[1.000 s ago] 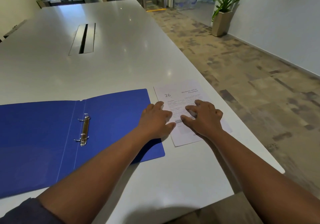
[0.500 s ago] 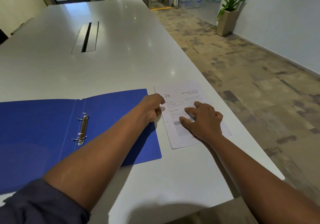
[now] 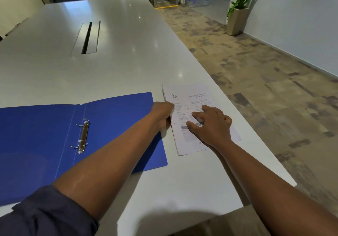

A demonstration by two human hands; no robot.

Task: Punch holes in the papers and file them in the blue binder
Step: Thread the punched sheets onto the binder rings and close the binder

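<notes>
Beside the open blue binder (image 3: 113,118), left hand (image 3: 161,116) pinches the papers (image 3: 190,98); right hand (image 3: 213,126) presses, spread.

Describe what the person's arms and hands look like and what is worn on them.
Both hands, left hand and right hand, are bare: no gloves, rings or watch visible. The left arm has a dark navy fabric sleeve pushed up above the elbow. The right forearm is uncovered as far as the frame shows.

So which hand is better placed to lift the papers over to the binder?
Left, probably. The left hand is curled at the papers' left edge, beside the open blue binder and its rings. The right hand lies spread flat on top, pinning the stack.
</notes>
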